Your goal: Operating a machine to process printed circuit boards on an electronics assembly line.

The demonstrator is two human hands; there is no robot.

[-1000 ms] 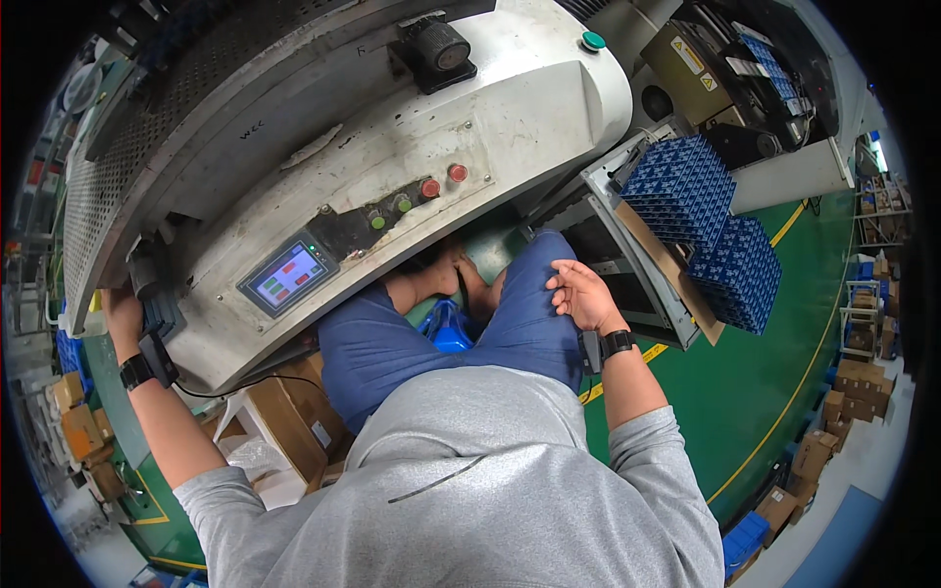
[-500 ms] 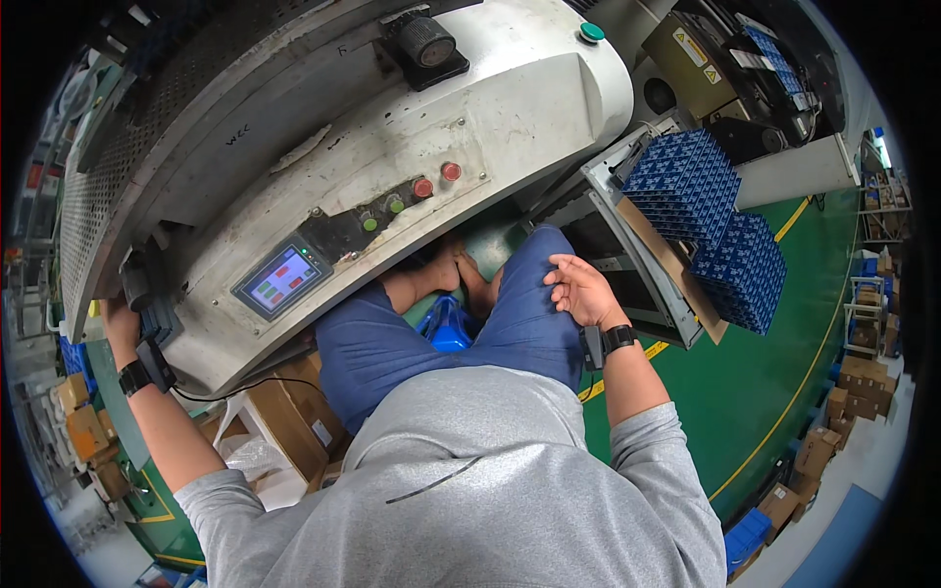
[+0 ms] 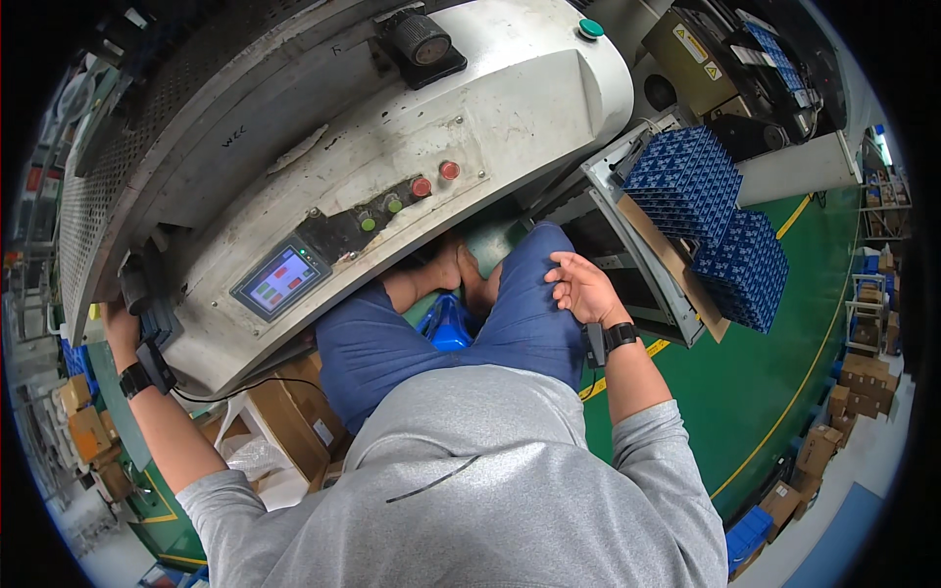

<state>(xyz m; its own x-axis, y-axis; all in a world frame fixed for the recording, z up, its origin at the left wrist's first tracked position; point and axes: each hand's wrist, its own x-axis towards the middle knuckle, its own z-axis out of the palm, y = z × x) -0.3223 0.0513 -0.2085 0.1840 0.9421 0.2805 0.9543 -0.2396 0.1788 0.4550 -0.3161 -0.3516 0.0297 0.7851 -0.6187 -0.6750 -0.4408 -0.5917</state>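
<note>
My left hand (image 3: 120, 325) reaches to the far left end of a worn white machine (image 3: 392, 157). It is beside a dark part (image 3: 155, 316) at the machine's left end, which hides its fingers, so I cannot see what they touch. Over my right thigh, my right hand (image 3: 585, 290) rests palm turned up. Its fingers are loosely bent and apart, with nothing in them. Between my arms, the machine's front carries a lit touch screen (image 3: 281, 278), green buttons (image 3: 369, 223) and red buttons (image 3: 420, 186). Each wrist wears a black band.
To the right, stacks of blue patterned card pieces (image 3: 686, 181) stand on a brown board (image 3: 676, 265) over a metal frame. An opened cardboard box (image 3: 294, 421) with plastic wrap sits below my left arm. A black knob (image 3: 428, 44) juts from the machine's top. Cartons (image 3: 818, 451) line the far right.
</note>
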